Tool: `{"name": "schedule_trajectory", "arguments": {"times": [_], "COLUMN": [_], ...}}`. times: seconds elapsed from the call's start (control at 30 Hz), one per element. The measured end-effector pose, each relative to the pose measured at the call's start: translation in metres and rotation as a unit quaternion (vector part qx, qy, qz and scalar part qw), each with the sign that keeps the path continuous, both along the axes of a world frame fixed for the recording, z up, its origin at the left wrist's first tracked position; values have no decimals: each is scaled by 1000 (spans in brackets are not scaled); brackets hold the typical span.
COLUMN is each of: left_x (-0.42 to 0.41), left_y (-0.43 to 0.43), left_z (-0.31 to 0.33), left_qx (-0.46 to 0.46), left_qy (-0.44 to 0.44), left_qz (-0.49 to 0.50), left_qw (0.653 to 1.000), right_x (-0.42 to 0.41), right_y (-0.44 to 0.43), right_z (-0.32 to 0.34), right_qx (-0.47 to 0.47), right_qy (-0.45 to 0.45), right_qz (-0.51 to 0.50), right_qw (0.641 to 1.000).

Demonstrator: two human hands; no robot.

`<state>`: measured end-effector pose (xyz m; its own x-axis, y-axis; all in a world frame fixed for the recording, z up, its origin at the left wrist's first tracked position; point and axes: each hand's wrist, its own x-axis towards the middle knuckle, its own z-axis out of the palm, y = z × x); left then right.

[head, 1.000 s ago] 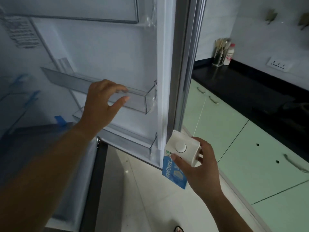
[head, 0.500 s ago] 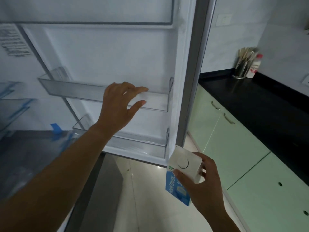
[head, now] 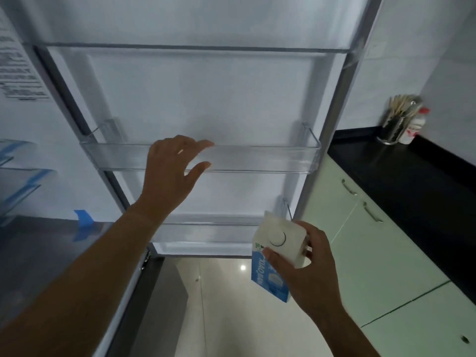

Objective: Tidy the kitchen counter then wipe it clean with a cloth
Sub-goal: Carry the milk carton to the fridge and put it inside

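Head camera faces forward and down, close to fridge door, counter at right

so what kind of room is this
A home kitchen, most likely: an open white fridge door with clear plastic shelves, a black countertop over pale green cabinets, and a steel cup of chopsticks standing on it.
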<state>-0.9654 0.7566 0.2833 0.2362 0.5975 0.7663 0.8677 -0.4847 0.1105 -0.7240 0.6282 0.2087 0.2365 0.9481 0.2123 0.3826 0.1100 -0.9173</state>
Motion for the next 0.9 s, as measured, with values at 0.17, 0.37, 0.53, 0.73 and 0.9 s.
{"name": "schedule_trajectory", "arguments": {"times": [0.17,0.37,0.53,0.73,0.9], "left_x": [6,-4,-41,-111,-170], "left_y": [12,5,-32,-122,-203], "left_z": [-11,-8,1,7,17], "left_qx": [40,20,-33,-93,-124], "left_qy": [-29,18,23,-23,-28], "left_qz": [11,4,120,290,425], "left_qw": [999,1000,992,952,896], "right_x": [-13,-28,-46,-110,-193], "right_y": [27,44,53,60,61], "right_z": [-5,-9,-4,19,54], "right_qx": [4,1,9,36,83], "right_qy": [-1,-13,-12,0,14], "right_qz": [0,33,111,272,404], "right_qw": [1000,999,994,962,911]}}
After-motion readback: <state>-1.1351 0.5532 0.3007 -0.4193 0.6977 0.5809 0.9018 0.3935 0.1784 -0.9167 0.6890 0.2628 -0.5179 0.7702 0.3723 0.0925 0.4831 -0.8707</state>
